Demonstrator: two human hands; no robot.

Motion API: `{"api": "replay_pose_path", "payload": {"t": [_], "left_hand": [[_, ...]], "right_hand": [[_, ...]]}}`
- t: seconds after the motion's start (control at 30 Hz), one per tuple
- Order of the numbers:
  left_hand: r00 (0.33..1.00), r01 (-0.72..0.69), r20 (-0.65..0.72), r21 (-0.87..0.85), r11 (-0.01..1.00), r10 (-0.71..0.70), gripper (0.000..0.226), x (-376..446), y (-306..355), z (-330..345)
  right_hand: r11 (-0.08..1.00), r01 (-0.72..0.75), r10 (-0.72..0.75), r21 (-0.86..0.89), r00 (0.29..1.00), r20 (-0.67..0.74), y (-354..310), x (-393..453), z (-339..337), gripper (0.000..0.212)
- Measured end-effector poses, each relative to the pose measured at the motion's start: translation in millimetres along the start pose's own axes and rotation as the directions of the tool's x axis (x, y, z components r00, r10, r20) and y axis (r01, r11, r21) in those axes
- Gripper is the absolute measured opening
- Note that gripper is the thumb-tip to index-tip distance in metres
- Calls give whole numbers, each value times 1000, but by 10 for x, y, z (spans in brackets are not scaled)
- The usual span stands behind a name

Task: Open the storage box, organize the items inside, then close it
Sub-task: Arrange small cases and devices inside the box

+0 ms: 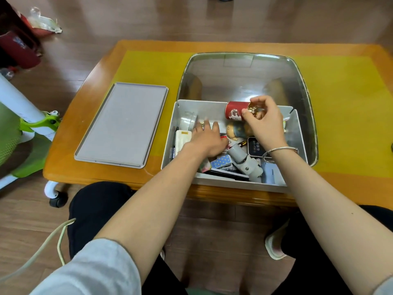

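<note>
Two hands are at work inside the storage box [231, 143], which sits open on the right half of the bench [136, 60], near its front edge, with a grey lid [122, 124] laid flat just to its left. Behind the box, and partly around it, stands a large clear tub [244, 69]. The box holds a loose jumble: a grey folded gadget [244, 160], a dotted blue card box [221, 161], a dark tin [256, 146], a small figurine [235, 130] and a clear round container [188, 121] in the far left corner. The right hand [263, 122] is raised over the far right part of the box and grips a red canister [236, 110] by its gold end; the canister lies roughly level, its long axis running left to right, red body pointing toward the left hand. The left hand [207, 139] reaches into the left-centre of the box, fingers spread and fairly straight, resting on or pressing the items; motion blur prevents telling whether it holds anything. Judgement: sorting is under way and closing is not yet due. The canister is above the clutter, so its placing depends on a free strip; the left hand, nearer the left wall, appears best placed to clear one.
</note>
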State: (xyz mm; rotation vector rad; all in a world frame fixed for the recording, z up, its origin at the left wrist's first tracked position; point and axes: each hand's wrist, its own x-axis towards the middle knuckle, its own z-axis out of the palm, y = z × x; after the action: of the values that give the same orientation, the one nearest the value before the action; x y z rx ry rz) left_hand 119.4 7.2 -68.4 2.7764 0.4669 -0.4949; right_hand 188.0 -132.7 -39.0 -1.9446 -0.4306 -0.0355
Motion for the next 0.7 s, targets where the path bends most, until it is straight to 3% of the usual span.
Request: {"api": "replay_pose_path", "payload": {"t": [0.17,0.27,0.43,0.57,0.7], "left_hand": [[985,-18,-168,115,993,38,63,-87,-48,53],[986,-91,-125,144,985,109,61,-211,-65,78],[986,-85,-133,101,991,98,49,-321,-64,71],[997,-50,-46,127,991,56,51,-314,-42,50],[997,-63,-33,180,982,70,53,-359,-29,76]], "right_hand": [[1000,-16,16,-3,1000,11,41,44,-20,34],[1000,3,-3,1,999,44,24,96,-29,33],[996,73,-63,-57,986,156,-40,140,19,33],[953,218,-150,-211,943,296,-129,159,85,34],[844,433,-256,-315,843,474,-196,186,166,37]]}}
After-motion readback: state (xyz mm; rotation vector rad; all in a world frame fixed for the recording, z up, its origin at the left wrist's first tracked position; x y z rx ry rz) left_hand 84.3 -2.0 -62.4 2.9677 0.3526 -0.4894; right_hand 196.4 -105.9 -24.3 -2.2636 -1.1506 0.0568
